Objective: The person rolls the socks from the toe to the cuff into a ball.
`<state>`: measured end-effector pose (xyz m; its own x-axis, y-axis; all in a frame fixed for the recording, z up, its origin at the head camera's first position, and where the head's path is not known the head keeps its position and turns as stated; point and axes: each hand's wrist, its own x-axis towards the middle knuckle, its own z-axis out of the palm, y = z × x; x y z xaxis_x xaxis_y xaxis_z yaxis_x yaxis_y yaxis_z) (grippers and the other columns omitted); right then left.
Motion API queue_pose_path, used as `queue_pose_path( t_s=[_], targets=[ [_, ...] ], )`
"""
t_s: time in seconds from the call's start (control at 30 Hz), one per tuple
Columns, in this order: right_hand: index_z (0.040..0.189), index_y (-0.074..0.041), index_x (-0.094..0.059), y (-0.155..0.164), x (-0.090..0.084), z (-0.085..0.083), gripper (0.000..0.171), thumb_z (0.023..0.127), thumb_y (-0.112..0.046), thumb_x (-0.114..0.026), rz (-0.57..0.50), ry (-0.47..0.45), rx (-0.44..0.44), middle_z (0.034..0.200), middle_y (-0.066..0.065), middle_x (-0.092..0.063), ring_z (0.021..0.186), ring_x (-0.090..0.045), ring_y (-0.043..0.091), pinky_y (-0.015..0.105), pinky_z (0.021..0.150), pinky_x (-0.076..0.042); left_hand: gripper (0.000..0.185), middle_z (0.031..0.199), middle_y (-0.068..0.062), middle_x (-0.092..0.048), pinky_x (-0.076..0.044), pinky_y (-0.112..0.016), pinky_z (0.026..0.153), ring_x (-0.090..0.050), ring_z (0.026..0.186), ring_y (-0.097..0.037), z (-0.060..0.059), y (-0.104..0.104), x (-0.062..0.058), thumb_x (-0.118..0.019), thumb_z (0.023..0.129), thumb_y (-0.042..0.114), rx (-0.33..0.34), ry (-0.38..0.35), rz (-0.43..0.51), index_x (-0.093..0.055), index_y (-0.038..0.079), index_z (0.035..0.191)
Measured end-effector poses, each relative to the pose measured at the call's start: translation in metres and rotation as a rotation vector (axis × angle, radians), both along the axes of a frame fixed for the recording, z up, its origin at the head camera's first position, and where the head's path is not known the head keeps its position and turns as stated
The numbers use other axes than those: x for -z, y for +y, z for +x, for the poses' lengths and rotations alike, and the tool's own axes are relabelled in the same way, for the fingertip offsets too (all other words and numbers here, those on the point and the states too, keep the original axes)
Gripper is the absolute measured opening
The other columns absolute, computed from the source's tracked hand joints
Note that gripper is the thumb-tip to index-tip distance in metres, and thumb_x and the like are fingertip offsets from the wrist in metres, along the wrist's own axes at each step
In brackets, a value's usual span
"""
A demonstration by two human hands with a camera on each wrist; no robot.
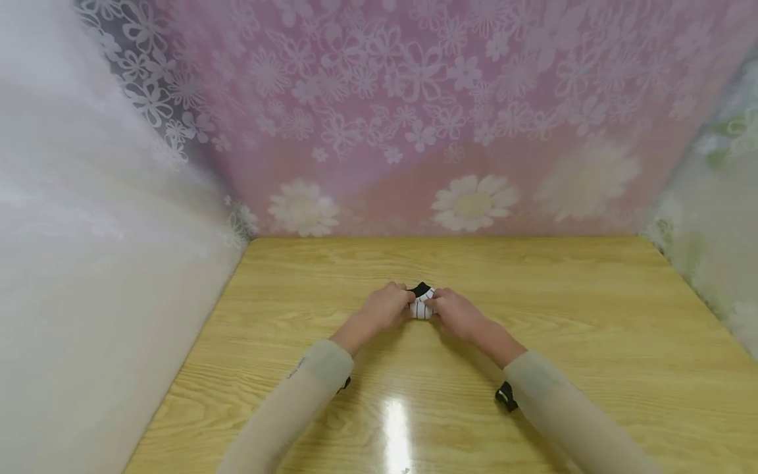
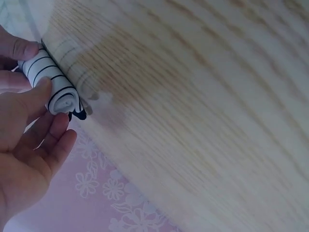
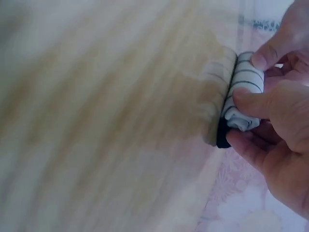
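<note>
Rolled sock [image 1: 422, 305], white with thin dark stripes and a black tip, on the table [image 1: 592, 316] near its middle. Pinched between both hands: left hand [image 1: 387, 307] at its left end, right hand [image 1: 457, 313] at its right end. Left wrist view: thumb on top of the roll [image 2: 53, 87], fingers [image 2: 53, 140] loosely curled beside its end. Right wrist view: thumb pressing the roll [image 3: 244, 92], fingers beneath. Floral pink wall [image 1: 414, 118] behind the table.

glossy light wooden table [image 1: 592, 316], small rolled white cloth with black stripes [image 1: 422, 307] lying at its middle
</note>
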<state>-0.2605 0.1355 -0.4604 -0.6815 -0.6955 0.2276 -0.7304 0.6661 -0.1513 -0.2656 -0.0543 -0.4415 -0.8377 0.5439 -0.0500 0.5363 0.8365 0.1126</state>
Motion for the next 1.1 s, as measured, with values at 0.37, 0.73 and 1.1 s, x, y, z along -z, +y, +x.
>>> queue_pose_path(
  t_s=[0.37,0.73,1.1],
  targets=[
    [0.094,-0.001,-0.074,0.008,-0.013,-0.021,0.010,0.094,-0.001,-0.063,-0.111,-0.467,-0.028,0.072,0.000,-0.062,0.061,-0.042,0.009,0.023,0.058,-0.036,0.013,0.100,0.000,-0.069,-0.053,-0.032,0.074,-0.061,0.098,-0.019,0.002,0.004,0.001,-0.071,0.094,0.023,-0.011,-0.003,-0.035,-0.069,0.015,0.103],
    [0.097,-0.003,-0.071,0.007,-0.009,0.006,0.016,0.085,-0.009,-0.078,0.161,0.059,0.014,0.091,0.010,-0.061,0.086,-0.059,0.026,0.034,0.069,-0.054,0.021,0.104,-0.003,-0.063,-0.053,-0.032,0.078,-0.056,0.098,-0.020,0.000,0.010,0.004,-0.064,0.098,0.031,0.011,0.021,-0.120,-0.075,0.017,0.108],
    [0.105,0.002,-0.072,0.009,0.002,-0.002,0.016,0.090,-0.003,-0.069,-0.058,-0.111,0.052,0.081,0.008,-0.058,0.071,-0.052,0.017,0.031,0.064,-0.048,0.018,0.106,-0.007,-0.063,-0.053,-0.031,0.078,-0.059,0.095,-0.018,-0.005,0.003,0.010,-0.064,0.098,0.017,-0.095,-0.119,0.172,-0.066,0.007,0.113]
  ],
)
